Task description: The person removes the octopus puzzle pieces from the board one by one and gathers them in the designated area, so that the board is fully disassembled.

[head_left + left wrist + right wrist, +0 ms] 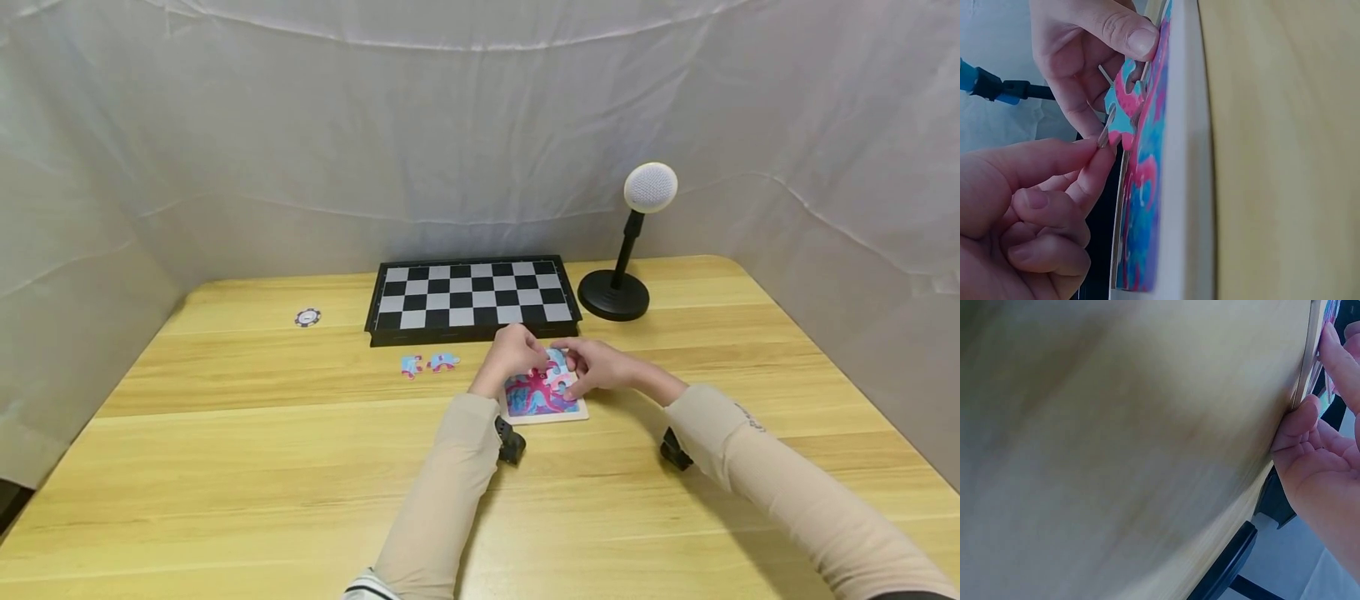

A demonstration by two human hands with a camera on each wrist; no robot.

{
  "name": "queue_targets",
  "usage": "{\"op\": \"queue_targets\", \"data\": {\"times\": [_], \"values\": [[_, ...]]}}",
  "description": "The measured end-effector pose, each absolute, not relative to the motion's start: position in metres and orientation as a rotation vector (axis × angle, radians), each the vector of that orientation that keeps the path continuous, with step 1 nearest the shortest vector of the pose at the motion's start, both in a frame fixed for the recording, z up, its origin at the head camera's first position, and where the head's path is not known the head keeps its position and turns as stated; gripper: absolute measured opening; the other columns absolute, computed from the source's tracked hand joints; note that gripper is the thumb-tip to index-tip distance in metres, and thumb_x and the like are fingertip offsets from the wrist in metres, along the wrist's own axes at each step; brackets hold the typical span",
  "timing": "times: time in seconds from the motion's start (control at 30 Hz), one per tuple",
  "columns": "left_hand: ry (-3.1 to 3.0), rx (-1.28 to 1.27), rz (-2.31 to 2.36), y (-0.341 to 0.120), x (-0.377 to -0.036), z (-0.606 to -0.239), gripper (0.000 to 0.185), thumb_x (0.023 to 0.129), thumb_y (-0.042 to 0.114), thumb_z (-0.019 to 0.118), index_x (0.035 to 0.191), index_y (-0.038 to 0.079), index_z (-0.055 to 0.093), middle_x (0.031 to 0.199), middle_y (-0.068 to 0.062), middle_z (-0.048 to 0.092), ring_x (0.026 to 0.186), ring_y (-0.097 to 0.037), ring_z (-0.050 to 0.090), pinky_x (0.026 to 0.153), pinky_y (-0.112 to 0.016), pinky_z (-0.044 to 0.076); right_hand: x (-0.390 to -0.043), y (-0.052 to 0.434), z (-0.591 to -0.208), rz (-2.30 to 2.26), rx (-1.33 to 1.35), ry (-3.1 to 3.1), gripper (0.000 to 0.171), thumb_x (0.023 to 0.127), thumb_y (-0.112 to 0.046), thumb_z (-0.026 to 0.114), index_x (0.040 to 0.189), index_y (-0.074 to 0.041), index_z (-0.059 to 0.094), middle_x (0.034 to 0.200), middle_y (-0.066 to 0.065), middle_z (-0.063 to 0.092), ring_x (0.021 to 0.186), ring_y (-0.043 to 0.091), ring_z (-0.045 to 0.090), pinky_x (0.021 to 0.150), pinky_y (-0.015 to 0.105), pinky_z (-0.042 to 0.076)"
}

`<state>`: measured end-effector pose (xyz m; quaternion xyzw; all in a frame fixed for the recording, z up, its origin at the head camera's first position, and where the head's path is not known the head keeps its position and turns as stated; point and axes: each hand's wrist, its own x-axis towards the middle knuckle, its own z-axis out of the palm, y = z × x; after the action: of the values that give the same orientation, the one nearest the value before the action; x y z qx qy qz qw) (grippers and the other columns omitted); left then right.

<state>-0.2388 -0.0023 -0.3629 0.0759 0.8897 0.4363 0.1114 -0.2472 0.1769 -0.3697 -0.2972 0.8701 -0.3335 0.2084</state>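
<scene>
We work at a wooden table [225,467] with a chessboard [471,300] and a microphone stand [626,250] at its far side, and just in front of the chessboard lies our puzzle board [542,400] with its pink and blue picture. Our left hand [512,354] pinches a puzzle piece [1120,106] tilted up at the board's surface, while our right hand [596,367] steadies the board, fingers curled round its edge and a fingertip on the piece. Two loose pieces [427,363] and a poker chip [307,317] lie apart to the left.
</scene>
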Motion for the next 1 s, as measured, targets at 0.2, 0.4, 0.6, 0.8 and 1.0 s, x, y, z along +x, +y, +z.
{"op": "queue_targets", "data": {"times": [0.2,0.4,0.6,0.8,1.0], "values": [[2.595,0.207,1.319,-0.0038,-0.2386,-0.3629,0.015,0.076,0.012,0.07,0.065,0.003,0.066,0.062,-0.002,0.058,0.063,-0.014,0.052,0.053,-0.022,0.041,-0.2457,0.1742,-0.3671,-0.887,-0.771,2.447,0.076,0.071,-0.014,0.076,0.128,0.011,0.033,0.077,0.006,0.042,0.062,0.016,0.038,0.054,0.023,0.031],[2.574,0.191,1.328,-0.0033,-0.2381,-0.3624,0.012,0.075,0.011,0.07,0.067,0.002,0.066,0.064,-0.003,0.058,0.062,-0.014,0.051,0.051,-0.022,0.041,-0.2453,0.174,-0.3661,-0.897,-0.761,2.433,0.073,0.073,-0.011,0.073,0.129,0.011,0.032,0.077,0.006,0.043,0.062,0.016,0.039,0.054,0.022,0.031],[2.584,0.197,1.315,-0.0021,-0.2377,-0.3625,0.01,0.074,0.009,0.071,0.067,0.002,0.067,0.062,-0.002,0.058,0.059,-0.012,0.049,0.049,-0.021,0.039,-0.2457,0.1752,-0.3669,-0.9,-0.761,2.428,0.062,0.08,-0.008,0.066,0.129,0.011,0.032,0.079,0.007,0.043,0.064,0.017,0.039,0.056,0.023,0.032],[2.582,0.17,1.312,-0.0021,-0.2398,-0.3633,0.013,0.076,0.01,0.069,0.066,0.002,0.067,0.063,-0.004,0.059,0.055,-0.012,0.048,0.046,-0.021,0.037,-0.2465,0.1752,-0.3683,-0.888,-0.763,2.445,0.061,0.081,-0.008,0.065,0.129,0.012,0.032,0.079,0.007,0.042,0.065,0.017,0.039,0.057,0.024,0.033],[2.567,0.177,1.314,-0.0057,-0.2425,-0.3646,0.015,0.077,0.011,0.068,0.063,0.006,0.067,0.065,-0.002,0.06,0.054,-0.014,0.049,0.046,-0.024,0.039,-0.2469,0.1749,-0.3681,-0.902,-0.757,2.436,0.064,0.08,-0.008,0.066,0.129,0.012,0.03,0.079,0.007,0.042,0.064,0.017,0.039,0.056,0.023,0.033]]}}
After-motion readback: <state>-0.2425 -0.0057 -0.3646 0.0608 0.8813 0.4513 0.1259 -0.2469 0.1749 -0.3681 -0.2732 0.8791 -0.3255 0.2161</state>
